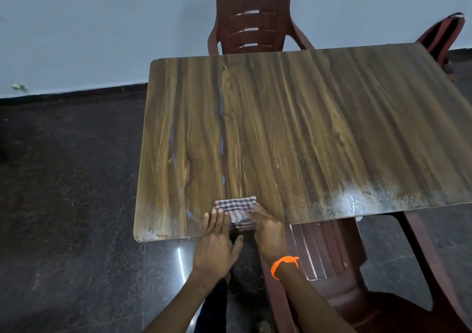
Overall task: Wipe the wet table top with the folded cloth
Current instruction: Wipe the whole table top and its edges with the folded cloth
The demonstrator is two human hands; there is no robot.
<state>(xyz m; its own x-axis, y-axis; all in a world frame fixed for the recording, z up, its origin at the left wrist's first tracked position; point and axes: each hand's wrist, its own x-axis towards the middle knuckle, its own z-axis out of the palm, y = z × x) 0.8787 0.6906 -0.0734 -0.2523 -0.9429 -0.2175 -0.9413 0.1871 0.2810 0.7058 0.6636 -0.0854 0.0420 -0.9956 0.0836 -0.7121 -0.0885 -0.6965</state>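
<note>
A small folded checked cloth lies at the near edge of the wood-grain table top, left of its middle. My right hand, with an orange wristband, rests on the cloth's right side, fingers curled over it. My left hand lies flat with fingers straight, its fingertips touching the cloth's left edge. Thin wet streaks run lengthwise down the left part of the table, and a shiny wet patch sits at the near right edge.
A dark red plastic chair stands at the far side of the table. Another chair is tucked in at the near right, close to my right arm. A third chair shows at the far right corner. Dark polished floor lies left of the table.
</note>
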